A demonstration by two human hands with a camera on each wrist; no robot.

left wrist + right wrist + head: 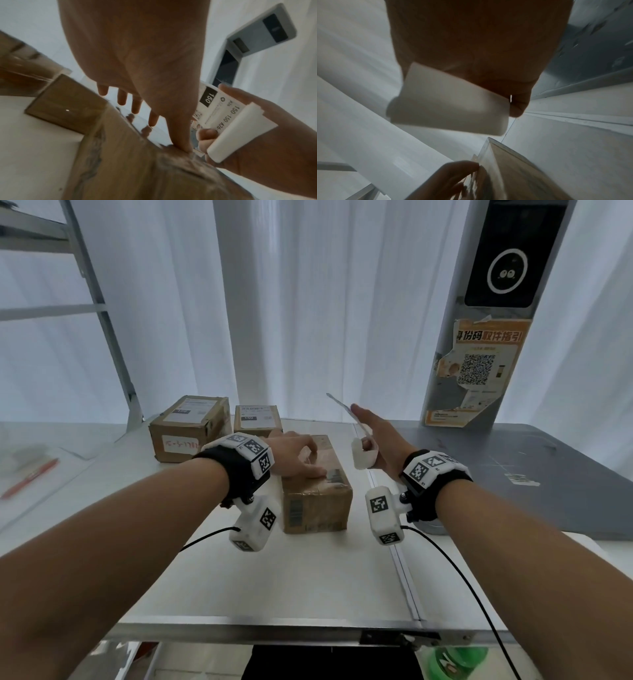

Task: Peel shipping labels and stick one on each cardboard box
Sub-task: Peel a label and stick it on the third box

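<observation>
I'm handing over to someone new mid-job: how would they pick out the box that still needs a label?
On the white table, three cardboard boxes stand in front of the curtain. Two sit side by side at the back; the third box is nearer, alone, with the left hand resting on it. Unlike the back pair, its top shows no white label.

The nearest cardboard box (317, 491) is brown, with a black barcode printed on its near side. The two far boxes (190, 426) are brown and topped with white labels bearing black blocks. The label strip (221, 109) is white, printed in black with "150" reversed on a black patch. The wristbands (239, 470) are black, carrying white cubes with black-and-white square markers. The pen (29, 477) is orange-red. The poster (479, 371) is orange and white.
</observation>
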